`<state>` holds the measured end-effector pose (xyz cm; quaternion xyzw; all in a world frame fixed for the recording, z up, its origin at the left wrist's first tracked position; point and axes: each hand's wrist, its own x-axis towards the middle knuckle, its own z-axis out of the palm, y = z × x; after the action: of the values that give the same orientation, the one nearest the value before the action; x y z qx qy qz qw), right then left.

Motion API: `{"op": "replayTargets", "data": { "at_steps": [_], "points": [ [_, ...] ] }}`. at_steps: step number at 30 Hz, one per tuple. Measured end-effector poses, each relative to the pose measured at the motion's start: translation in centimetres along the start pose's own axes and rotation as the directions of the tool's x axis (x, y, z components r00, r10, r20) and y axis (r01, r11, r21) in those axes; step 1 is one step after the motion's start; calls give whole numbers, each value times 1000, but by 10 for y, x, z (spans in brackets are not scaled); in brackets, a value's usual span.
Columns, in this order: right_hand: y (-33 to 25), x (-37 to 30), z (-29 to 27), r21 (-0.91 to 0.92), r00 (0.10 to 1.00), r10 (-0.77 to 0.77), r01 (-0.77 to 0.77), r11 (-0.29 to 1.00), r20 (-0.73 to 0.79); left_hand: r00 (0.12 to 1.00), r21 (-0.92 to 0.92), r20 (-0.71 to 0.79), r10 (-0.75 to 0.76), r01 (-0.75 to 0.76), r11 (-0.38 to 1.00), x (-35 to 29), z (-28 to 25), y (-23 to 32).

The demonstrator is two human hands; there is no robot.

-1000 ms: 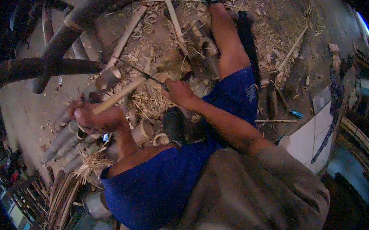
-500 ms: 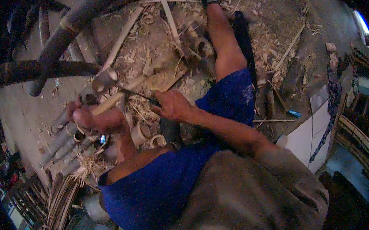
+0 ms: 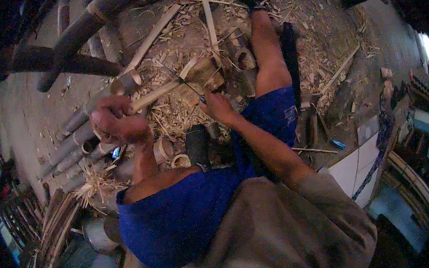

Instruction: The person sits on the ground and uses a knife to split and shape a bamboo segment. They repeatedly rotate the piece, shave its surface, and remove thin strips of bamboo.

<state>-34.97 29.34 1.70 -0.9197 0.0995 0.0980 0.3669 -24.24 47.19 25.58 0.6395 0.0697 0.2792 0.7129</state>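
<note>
Floor (image 3: 33, 107) is grey concrete, strewn with pale shavings (image 3: 173, 119) and offcuts; dark thick bamboo poles (image 3: 69, 42) cross the upper left, a row of grey bamboo tubes (image 3: 71, 146) lies by the person's left knee. Person sits low, blue shorts, right leg stretched toward the top of the view. Work piece is a pale split bamboo strip (image 3: 154, 95): long axis runs lower left to upper right, near end in the left hand (image 3: 119, 123), far end pointing at a tan wooden block (image 3: 204, 76) and seemingly resting on or just beside it, can't tell which. Left fingers are wrapped tight round the near end. Right hand (image 3: 218, 106) is closed on a knife handle; the thin dark blade (image 3: 183, 82) angles up-left and meets the strip near the block. My read: strip is light, stiff along its length, springy across, prone to splitting with the grain, edges likely sharp and splintery. Best hold is where it is now, full fist at the near end, well back from the blade. A short black tube (image 3: 197, 145) stands between the knees.
</note>
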Motion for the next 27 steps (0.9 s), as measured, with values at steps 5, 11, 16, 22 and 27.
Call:
{"op": "replayTargets", "data": {
  "at_steps": [5,11,16,22,27],
  "points": [
    [-34,-3,-26,44,992,108,-111,993,68,991,-269,-21,-130,119,956,2,2,-10],
    [-138,-18,-122,255,971,-209,233,938,-119,993,-239,68,93,-75,968,-11,10,9],
    [-41,3,-31,161,979,-128,153,975,-156,984,21,97,152,-155,988,-9,22,17],
    [-61,1,-46,10,996,14,-15,1000,90,958,152,113,264,-279,948,-8,2,-16],
    [-157,-19,-138,238,921,-334,377,895,-201,972,-36,147,184,-181,983,-22,14,13]
  ]
}}
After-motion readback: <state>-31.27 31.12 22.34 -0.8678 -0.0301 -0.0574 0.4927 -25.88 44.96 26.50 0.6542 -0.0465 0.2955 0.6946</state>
